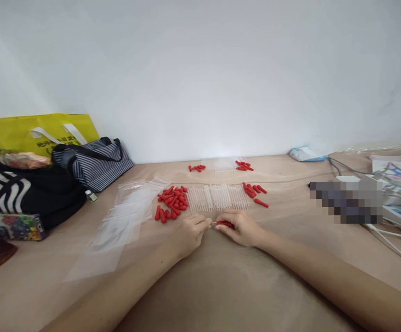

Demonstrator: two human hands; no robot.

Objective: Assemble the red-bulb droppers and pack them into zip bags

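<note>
My left hand (193, 233) pinches a thin clear dropper tube (213, 224) whose end points at the other hand. In my right hand (240, 228), curled fingers hold a red rubber dropper bulb (225, 224). Tube and bulb meet end to end; whether one sits inside the other I cannot tell. Just beyond both hands lies a row of clear dropper tubes (217, 197). A heap of red bulbs (174, 200) is left of that row. More red bulbs (250, 190) lie on its right, with a single red piece (261, 203) nearer me.
Clear plastic bags (117, 226) spread over the table on the left. Further left stand a striped bag (98, 161), a black bag (55, 198) and a small bottle (91, 196). Near the wall are more tubes (224, 165). White cables (390, 235) run along the right side.
</note>
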